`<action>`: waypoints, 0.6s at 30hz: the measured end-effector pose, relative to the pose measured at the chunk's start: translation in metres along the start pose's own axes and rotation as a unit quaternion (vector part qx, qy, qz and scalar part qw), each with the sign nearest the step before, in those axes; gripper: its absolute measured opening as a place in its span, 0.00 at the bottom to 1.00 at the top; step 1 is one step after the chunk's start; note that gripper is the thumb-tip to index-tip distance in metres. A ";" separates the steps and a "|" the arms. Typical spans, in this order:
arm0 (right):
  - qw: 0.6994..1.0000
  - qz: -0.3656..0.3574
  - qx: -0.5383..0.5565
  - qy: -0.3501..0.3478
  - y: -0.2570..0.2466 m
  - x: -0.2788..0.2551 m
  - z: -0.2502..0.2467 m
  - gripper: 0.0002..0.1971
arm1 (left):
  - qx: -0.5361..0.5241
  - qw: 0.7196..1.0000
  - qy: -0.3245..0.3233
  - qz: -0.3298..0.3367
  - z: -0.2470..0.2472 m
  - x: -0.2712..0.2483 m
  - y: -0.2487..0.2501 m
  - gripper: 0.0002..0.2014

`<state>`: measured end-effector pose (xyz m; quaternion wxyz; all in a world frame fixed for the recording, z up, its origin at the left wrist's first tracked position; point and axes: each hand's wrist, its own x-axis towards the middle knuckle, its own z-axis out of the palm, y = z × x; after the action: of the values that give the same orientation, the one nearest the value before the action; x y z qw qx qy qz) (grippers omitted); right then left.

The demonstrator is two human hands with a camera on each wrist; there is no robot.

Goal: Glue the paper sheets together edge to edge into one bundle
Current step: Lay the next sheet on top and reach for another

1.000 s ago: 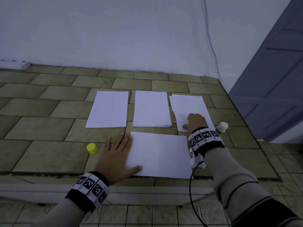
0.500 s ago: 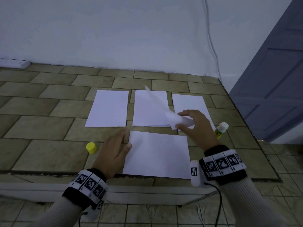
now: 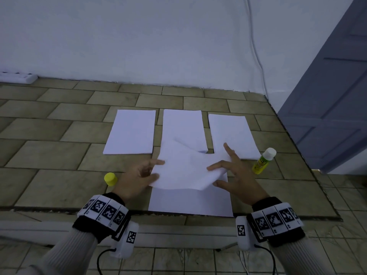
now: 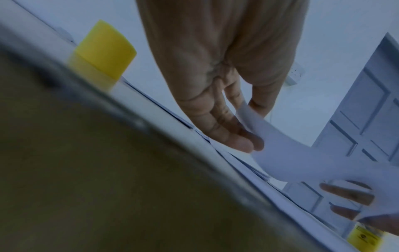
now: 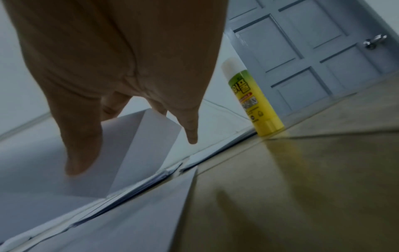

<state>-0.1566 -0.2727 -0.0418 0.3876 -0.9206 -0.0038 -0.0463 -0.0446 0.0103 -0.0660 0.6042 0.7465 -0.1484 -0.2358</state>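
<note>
The thin white paper sheet (image 3: 184, 169) held in the air looks matt and limp, bending in soft curves; the flat white paper sheets (image 3: 131, 132) below are equally matt; the olive-brown tiled surface (image 3: 59, 187) shines faintly, mirroring the glossy yellow plastic glue stick (image 5: 254, 100); the small yellow plastic cap (image 3: 110, 178) is smooth.

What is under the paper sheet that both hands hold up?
Under the lifted sheet lies the near flat sheet on the tiled table; only its near part shows. The lifted sheet also hides the near edge of the middle stack. Glue there cannot be told.
</note>
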 end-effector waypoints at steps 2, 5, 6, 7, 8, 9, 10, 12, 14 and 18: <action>0.999 0.011 0.033 -0.006 0.002 -0.001 -0.002 0.25 | 0.017 1.000 -0.003 -0.003 -0.001 -0.001 -0.004 0.18; 0.993 0.045 0.107 -0.002 0.003 0.000 -0.005 0.33 | 0.017 1.000 0.001 -0.006 0.000 -0.002 -0.005 0.19; 0.991 0.053 0.126 0.004 0.003 0.000 -0.006 0.35 | 0.011 1.000 0.001 -0.004 0.000 -0.002 -0.004 0.19; 0.989 0.055 0.139 0.008 0.003 0.001 -0.007 0.37 | 0.002 1.000 0.001 -0.001 0.001 -0.002 -0.002 0.18; 0.987 0.054 0.151 0.007 0.003 0.001 -0.009 0.37 | -0.010 1.000 -0.002 0.002 0.002 -0.003 0.001 0.18; 0.985 0.054 0.163 0.003 0.003 0.001 -0.010 0.37 | -0.020 1.000 -0.005 0.005 0.002 -0.003 0.003 0.18; 0.983 0.057 0.173 0.000 0.003 0.001 -0.012 0.36 | -0.030 0.999 -0.008 0.006 0.003 -0.003 0.004 0.18; 0.980 0.063 0.188 0.002 0.004 0.000 -0.016 0.30 | -0.035 0.999 -0.008 0.004 0.003 -0.004 0.007 0.18; 0.978 0.074 0.193 0.012 0.005 0.000 -0.019 0.21 | -0.024 1.000 -0.008 0.001 0.001 -0.004 0.007 0.17; 0.988 0.100 0.114 0.036 0.005 -0.006 -0.020 0.12 | 0.061 0.998 -0.005 0.002 -0.004 -0.004 0.004 0.12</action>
<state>-0.1637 -0.2901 -0.0321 0.4927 -0.8639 0.0967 -0.0399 -0.0458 0.0144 -0.0611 0.5575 0.7802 -0.1675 -0.2289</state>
